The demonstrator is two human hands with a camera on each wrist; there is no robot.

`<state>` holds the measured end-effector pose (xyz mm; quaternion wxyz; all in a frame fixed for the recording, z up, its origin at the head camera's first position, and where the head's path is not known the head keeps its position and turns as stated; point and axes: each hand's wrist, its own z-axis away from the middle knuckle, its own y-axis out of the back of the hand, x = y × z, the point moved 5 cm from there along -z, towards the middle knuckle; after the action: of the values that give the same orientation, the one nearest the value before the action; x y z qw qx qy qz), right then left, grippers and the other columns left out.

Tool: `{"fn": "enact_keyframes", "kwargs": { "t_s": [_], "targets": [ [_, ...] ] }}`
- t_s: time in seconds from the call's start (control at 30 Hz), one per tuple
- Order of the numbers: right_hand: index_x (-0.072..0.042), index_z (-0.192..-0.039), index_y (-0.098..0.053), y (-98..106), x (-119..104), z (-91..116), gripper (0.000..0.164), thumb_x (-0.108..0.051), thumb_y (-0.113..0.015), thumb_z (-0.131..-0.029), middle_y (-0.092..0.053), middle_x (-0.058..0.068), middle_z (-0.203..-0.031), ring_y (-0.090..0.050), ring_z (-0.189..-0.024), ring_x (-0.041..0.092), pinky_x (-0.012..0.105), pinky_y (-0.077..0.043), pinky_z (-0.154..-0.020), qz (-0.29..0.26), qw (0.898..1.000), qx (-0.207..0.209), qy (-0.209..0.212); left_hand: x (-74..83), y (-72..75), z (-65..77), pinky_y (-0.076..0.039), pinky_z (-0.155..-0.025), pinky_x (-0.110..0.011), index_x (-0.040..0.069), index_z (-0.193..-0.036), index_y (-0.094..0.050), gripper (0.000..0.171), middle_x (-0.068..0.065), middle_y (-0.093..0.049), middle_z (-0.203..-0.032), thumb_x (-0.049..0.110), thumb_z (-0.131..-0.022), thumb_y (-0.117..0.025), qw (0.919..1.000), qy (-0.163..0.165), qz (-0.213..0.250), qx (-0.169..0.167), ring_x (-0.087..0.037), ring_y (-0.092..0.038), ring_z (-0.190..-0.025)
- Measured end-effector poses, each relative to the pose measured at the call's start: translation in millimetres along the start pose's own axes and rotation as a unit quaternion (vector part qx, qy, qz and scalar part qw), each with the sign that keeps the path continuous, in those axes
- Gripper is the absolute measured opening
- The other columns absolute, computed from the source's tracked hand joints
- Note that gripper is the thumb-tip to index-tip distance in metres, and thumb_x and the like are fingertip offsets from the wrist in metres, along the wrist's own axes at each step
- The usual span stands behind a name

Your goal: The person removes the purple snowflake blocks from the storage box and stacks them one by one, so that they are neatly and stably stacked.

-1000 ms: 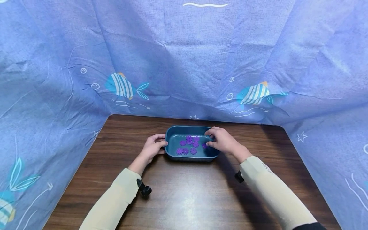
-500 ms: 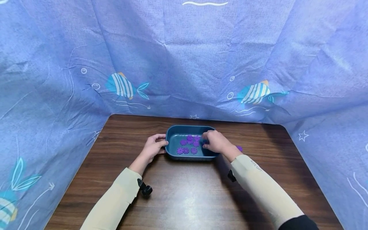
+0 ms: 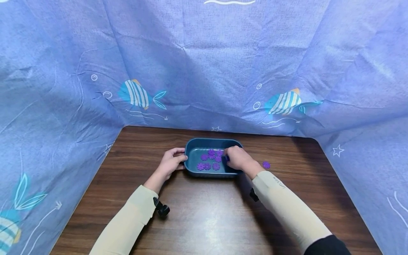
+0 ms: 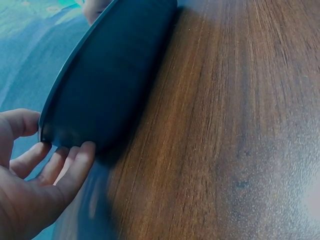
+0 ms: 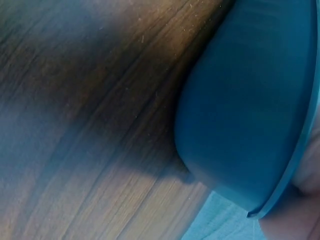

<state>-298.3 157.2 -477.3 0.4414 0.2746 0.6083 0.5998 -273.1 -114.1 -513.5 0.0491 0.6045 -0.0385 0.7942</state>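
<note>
A dark teal oblong tub (image 3: 210,175) stands on the wooden table. My left hand (image 3: 170,163) holds its left end, thumb over the rim and fingers against the outer wall. In the left wrist view, the left hand (image 4: 42,180) shows its fingertips on the tub's end (image 4: 95,95). My right hand (image 3: 238,158) reaches over the right rim with fingers bent down inside, pinching a purple snowflake disc (image 3: 227,158) that is mostly hidden. Several more purple snowflake discs (image 3: 216,166) lie left of it on the tub floor. The right wrist view shows mainly the tub's outer wall (image 5: 240,115).
One purple snowflake disc (image 3: 266,165) lies on the table (image 3: 191,219) to the right of the tub, beside the right wrist. A blue cloth printed with fish (image 3: 204,88) hangs behind the table and at both sides.
My right hand has moved left and deeper into the tub, its fingers closing on a disc. The disc on the table has come into sight from behind the right arm. The left hand keeps its hold.
</note>
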Motion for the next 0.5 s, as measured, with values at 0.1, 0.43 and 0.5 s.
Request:
{"fn": "enact_keyframes", "kwargs": {
  "t_s": [0.1, 0.43, 0.5],
  "targets": [
    [-0.002, -0.11, -0.076, 0.1, -1.0, 0.5, 0.026, 0.0, -0.074, -0.084, -0.074, 0.014, -0.107, -0.066, -0.096, 0.024, 0.044, -0.059, -0.091, -0.007, 1.0, -0.002, -0.004, 0.4, 0.0, -0.4, -0.065, -0.081, -0.039, -0.002, -0.14, -0.055, 0.047, -0.025, -0.061, -0.135, 0.006, -0.095, -0.066, 1.0, -0.001, -0.002, 0.001, -0.024, -0.068, -0.102],
    [-0.006, -0.105, -0.079, -3.5, -2.6, -0.4, 0.021, -0.002, -0.076, -0.085, -0.075, 0.013, -0.111, -0.069, -0.109, 0.03, 0.045, -0.057, -0.098, 0.025, 1.0, -0.013, -0.002, 0.0, -0.5, 0.2, -0.065, -0.079, -0.038, -0.002, -0.14, -0.056, 0.047, -0.026, -0.06, -0.135, 0.004, -0.095, -0.066, 1.0, -0.001, 0.001, 0.003, -0.022, -0.068, -0.098],
    [-0.007, -0.105, -0.079, -3.5, -2.1, -0.8, 0.02, -0.003, -0.077, -0.085, -0.075, 0.012, -0.111, -0.069, -0.109, 0.029, 0.045, -0.057, -0.098, 0.032, 0.999, -0.014, -0.002, 0.4, -1.0, 0.8, -0.065, -0.082, -0.041, -0.002, -0.141, -0.055, 0.047, -0.027, -0.06, -0.136, 0.005, -0.095, -0.066, 1.0, -0.003, 0.002, 0.001, -0.022, -0.068, -0.099]
  ]
}}
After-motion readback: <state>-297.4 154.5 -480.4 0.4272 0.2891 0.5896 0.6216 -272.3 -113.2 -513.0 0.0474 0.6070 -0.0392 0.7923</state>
